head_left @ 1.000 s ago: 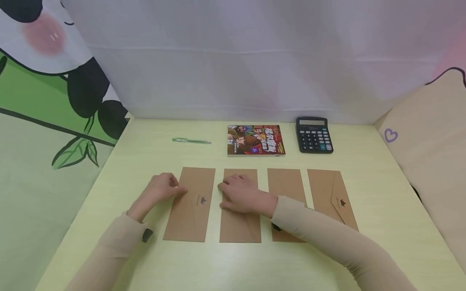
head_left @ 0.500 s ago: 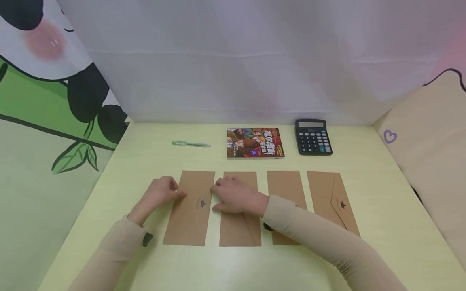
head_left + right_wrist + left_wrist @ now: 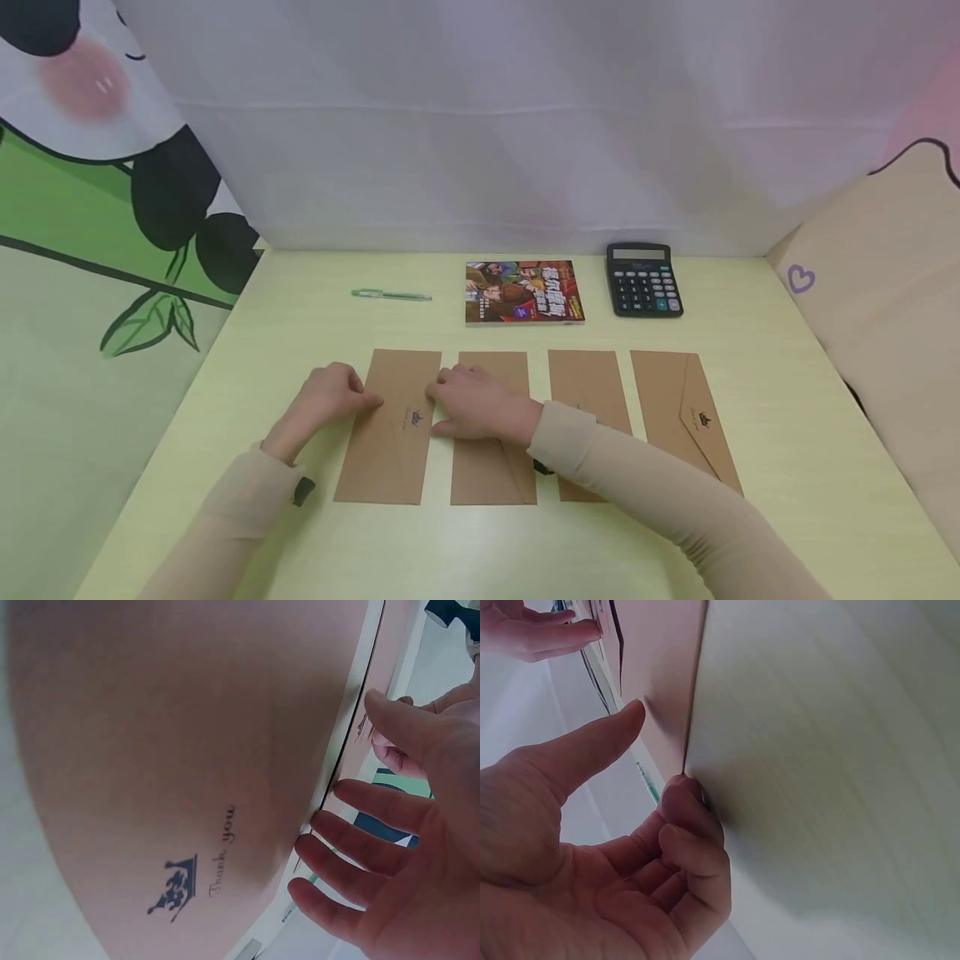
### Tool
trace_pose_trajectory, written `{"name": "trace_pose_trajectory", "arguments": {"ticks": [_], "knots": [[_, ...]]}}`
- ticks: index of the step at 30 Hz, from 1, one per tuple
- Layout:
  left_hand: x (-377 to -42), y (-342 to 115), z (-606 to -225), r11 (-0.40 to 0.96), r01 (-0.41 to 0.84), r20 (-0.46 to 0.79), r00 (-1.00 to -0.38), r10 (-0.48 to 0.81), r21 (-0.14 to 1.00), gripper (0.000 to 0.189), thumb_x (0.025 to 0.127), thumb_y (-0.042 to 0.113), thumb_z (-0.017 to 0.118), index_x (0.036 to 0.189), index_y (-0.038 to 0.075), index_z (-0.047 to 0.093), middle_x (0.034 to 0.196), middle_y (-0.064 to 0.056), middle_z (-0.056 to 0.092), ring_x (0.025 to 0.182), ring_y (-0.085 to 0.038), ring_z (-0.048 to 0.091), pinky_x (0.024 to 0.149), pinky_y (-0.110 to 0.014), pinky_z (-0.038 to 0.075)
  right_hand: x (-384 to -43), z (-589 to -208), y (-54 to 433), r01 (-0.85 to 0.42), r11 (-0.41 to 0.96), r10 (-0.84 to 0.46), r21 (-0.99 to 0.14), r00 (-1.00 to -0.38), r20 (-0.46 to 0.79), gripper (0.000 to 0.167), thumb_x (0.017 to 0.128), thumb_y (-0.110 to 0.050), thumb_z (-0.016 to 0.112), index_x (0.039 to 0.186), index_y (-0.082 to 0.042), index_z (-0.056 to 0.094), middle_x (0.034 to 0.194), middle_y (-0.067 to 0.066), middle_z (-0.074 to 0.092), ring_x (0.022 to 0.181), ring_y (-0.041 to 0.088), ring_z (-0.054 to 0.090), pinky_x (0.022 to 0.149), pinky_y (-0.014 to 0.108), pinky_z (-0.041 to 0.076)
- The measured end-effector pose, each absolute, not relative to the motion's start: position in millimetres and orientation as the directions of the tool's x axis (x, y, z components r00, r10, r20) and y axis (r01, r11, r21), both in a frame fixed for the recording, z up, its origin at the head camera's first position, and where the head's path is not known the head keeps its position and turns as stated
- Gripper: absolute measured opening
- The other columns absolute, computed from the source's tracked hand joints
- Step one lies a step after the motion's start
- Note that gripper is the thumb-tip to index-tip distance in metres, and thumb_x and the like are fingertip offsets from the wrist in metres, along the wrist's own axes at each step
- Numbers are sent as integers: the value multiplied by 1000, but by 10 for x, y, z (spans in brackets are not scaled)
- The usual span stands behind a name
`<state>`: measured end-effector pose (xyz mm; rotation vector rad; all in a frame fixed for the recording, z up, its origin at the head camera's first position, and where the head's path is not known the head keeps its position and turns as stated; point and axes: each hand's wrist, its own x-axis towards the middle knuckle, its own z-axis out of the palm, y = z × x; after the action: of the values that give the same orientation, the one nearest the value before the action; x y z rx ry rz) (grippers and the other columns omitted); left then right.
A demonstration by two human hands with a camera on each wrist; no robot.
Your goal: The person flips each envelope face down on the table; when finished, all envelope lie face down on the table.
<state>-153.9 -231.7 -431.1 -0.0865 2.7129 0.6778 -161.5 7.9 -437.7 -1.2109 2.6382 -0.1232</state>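
Several brown paper envelopes lie side by side on the table. My left hand (image 3: 322, 402) is at the left edge of the leftmost envelope (image 3: 386, 467). In the left wrist view, its curled fingertips (image 3: 682, 796) meet the envelope's edge, while the thumb reaches over the face, apart from the fingers. My right hand (image 3: 480, 404) spans the second envelope (image 3: 491, 479), fingers extended to the leftmost envelope's right edge. Below that hand, the right wrist view shows an envelope (image 3: 172, 750) printed with a crown and "Thank you". The right sleeve partly covers the third envelope (image 3: 585, 379) and fourth envelope (image 3: 667, 383).
Behind the envelopes lie a green pen (image 3: 392, 295), a colourful book (image 3: 523, 292) and a black calculator (image 3: 643, 280). White cloth (image 3: 480, 167) hangs along the table's back edge, with printed panels at both sides.
My right hand has moved left across the second envelope to the leftmost one's right edge. My left hand stays in place, and the envelopes have not shifted on the table.
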Motion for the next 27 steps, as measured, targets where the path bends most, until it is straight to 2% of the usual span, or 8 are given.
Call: {"name": "trace_pose_trajectory", "arguments": {"ticks": [10, 18, 27], "knots": [[-1544, -2286, -4301, 890, -159, -363, -932, 8, 428, 32, 80, 32, 75, 68, 4, 66, 65, -6, 57, 62, -20, 48, 52, -30, 38, -1611, -4409, 43, -744, 653, -757, -140, -633, -163, 48, 85, -51, 65, 114, -13, 64, 107, 2, 57, 91, 17, 47, 84, 36, 42], [-1542, -2251, -4304, 892, -198, -392, -920, -26, 407, 31, 80, 30, 76, 74, 0, 67, 71, -8, 59, 67, -22, 50, 56, -31, 40, -1589, -4391, 7, -745, 655, -754, -131, -633, -175, 38, 87, -45, 65, 107, -12, 65, 101, 1, 55, 86, 17, 47, 82, 34, 42], [-1538, -2249, -4271, 888, -214, -403, -915, -36, 407, 32, 79, 30, 76, 77, -2, 69, 71, -8, 60, 67, -22, 50, 56, -31, 40, -1579, -4379, -21, -744, 660, -748, -99, -640, -175, 37, 87, -44, 66, 105, -12, 65, 101, 3, 55, 86, 17, 47, 79, 35, 43]]}}
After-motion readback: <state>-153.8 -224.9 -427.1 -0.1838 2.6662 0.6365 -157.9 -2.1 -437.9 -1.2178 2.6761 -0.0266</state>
